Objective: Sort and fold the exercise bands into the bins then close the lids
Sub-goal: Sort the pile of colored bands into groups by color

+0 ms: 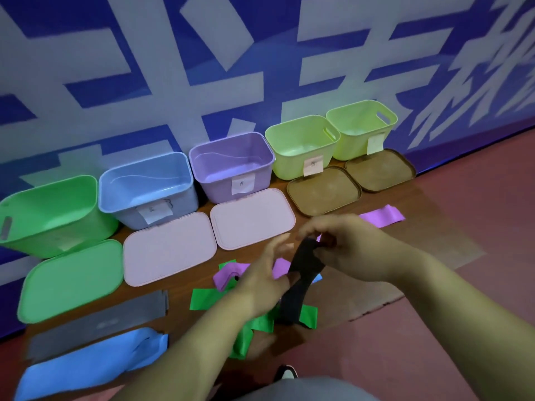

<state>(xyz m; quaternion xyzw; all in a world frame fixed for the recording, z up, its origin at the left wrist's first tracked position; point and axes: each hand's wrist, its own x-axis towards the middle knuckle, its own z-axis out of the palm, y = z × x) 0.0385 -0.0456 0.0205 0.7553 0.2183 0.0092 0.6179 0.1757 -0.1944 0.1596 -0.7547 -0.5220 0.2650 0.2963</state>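
Note:
A black exercise band [301, 282] hangs in front of me, pinched at its top end by my right hand [347, 244]. My left hand [263, 273] is blurred, fingers spread, touching the band's left side. Under my hands lies a heap of green bands [202, 299] and purple bands [225, 276]. One purple band [382, 217] lies apart at the right. A grey band [95, 322] and a blue band [86, 363] lie flat at the lower left. Five open bins line the wall: green [49, 215], blue [144, 186], purple [231, 163] and two yellow-green [301, 146].
Lids lie in front of the bins: green [69, 282], two pink [170, 250], two brown [324, 189]. All rest on a brown board on a red floor [463, 328]. A blue and white wall stands behind. My shoe tip [286, 371] shows below.

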